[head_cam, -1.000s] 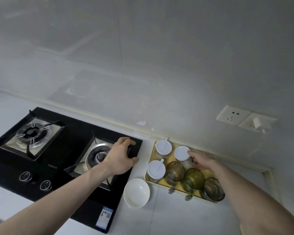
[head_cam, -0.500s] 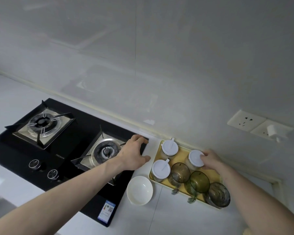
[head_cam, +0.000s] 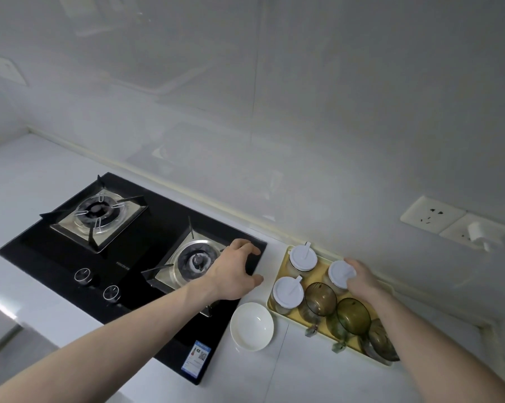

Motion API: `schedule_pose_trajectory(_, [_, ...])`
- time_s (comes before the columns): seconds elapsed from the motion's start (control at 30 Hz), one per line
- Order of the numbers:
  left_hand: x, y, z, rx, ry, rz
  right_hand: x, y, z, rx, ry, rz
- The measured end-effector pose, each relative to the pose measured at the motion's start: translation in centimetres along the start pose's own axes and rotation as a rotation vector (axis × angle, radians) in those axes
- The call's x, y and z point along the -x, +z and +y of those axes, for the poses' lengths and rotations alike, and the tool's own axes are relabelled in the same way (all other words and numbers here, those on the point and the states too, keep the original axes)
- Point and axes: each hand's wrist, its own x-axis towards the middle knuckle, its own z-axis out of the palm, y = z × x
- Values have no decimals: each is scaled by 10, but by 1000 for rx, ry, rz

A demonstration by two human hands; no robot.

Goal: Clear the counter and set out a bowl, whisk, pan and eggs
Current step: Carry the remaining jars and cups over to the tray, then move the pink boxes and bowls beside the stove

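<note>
White counter: right hand (head_cam: 362, 279) grips far lidded jar (head_cam: 340, 273) to clear yellow tray (head_cam: 277, 298); left hand (head_cam: 235, 271) spread, empty, over hob (head_cam: 146, 263), bowl (head_cam: 251, 330) nearer.

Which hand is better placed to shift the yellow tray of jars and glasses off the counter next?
Right, probably. The right hand already rests on a white-lidded jar at the far side of the yellow tray. The left hand hovers over the hob, beside the tray, holding nothing.

The white counter (head_cam: 303, 373) carries a black hob (head_cam: 135, 251), white bowl (head_cam: 252, 326) and yellow tray (head_cam: 283, 267).
</note>
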Motion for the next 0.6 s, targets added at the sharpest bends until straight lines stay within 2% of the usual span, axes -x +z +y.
schedule_pose_trajectory(0.07, [7,-1,0,3,6,-6,5,-4,-6,-55,7,15])
schedule_pose_trajectory(0.17, [26,0,-3,15,27,-14,25,-8,-26,-123,-12,133])
schedule_pose_trajectory(0.23, [46,1,-5,28,51,-11,52,-7,-45,-192,-126,255])
schedule_pose_trajectory(0.3, [70,1,-11,23,72,-4,89,2,-65,-288,-277,304])
schedule_pose_trajectory(0.43, [120,-1,-38,32,24,13,156,46,-91,-389,-533,80])
schedule_pose_trajectory(0.6, [166,-13,-69,32,-62,86,208,101,-102,-337,-616,-148])
